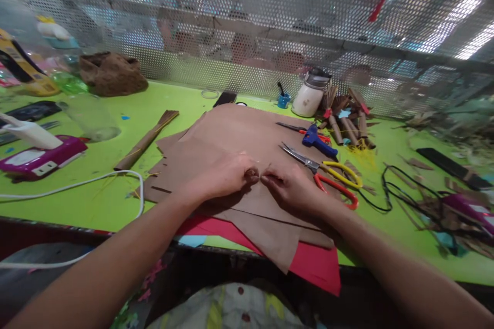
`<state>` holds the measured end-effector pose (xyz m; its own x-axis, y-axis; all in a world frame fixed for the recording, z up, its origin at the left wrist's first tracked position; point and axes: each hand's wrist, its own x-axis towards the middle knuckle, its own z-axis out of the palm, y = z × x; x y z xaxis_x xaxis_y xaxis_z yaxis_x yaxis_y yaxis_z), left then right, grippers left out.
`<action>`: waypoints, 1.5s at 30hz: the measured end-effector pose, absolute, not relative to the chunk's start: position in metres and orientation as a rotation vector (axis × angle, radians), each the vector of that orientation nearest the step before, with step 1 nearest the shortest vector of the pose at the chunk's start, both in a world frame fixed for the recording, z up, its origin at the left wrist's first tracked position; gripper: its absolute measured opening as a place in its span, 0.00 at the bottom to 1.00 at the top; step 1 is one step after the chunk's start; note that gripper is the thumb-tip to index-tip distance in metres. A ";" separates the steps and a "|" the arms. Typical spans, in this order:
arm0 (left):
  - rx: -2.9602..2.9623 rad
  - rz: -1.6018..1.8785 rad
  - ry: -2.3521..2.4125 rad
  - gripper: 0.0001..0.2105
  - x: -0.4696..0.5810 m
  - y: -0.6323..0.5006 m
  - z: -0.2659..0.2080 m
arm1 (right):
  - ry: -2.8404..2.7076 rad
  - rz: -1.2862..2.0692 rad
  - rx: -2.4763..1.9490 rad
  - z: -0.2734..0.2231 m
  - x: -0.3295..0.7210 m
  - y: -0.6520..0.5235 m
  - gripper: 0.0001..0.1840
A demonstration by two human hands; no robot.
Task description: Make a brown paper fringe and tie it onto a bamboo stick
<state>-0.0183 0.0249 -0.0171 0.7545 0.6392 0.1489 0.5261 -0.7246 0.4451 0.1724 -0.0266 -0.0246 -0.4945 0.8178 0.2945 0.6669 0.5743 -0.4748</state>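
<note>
My left hand (pixel 233 172) and my right hand (pixel 291 185) meet fingertip to fingertip above a stack of brown paper sheets (pixel 227 126). Both are closed in a pinch, and whatever lies between the fingers is too small and hidden to name. Red paper (pixel 316 267) pokes out from beneath the brown sheets at the front edge. Just right of my right hand lie large scissors (pixel 309 159) with one yellow and one red handle. Behind these rest a blue glue gun (pixel 318 141) and a smaller pair of scissors (pixel 293 127).
On the green table (pixel 165 96), a rolled brown paper tube (pixel 144 144) lies left, near a purple power strip (pixel 46 157) with white cable. A white jar (pixel 309 95) and fringed paper rolls (pixel 347 121) stand back right. A black cable (pixel 386 185) trails right; perforated metal closes the back.
</note>
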 end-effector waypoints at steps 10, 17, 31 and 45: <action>2.866 0.378 0.720 0.12 -0.014 0.027 -0.022 | -2.379 0.313 -1.237 -0.018 0.187 -0.035 0.11; 2.955 0.426 0.724 0.10 -0.010 0.026 -0.030 | -2.536 0.150 -1.255 -0.021 0.184 -0.029 0.11; 3.071 0.318 0.760 0.10 -0.015 0.024 -0.023 | -2.726 -0.112 -1.149 -0.029 0.186 -0.020 0.09; 3.105 0.236 0.793 0.08 -0.015 0.019 -0.016 | -2.726 -0.064 -1.311 -0.012 0.195 -0.043 0.06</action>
<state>-0.0151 0.0186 -0.0157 0.8678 0.4708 0.1593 0.4813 -0.8759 -0.0332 0.1946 -0.0429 -0.0121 -0.6190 0.7756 0.1232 0.7806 0.6249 -0.0122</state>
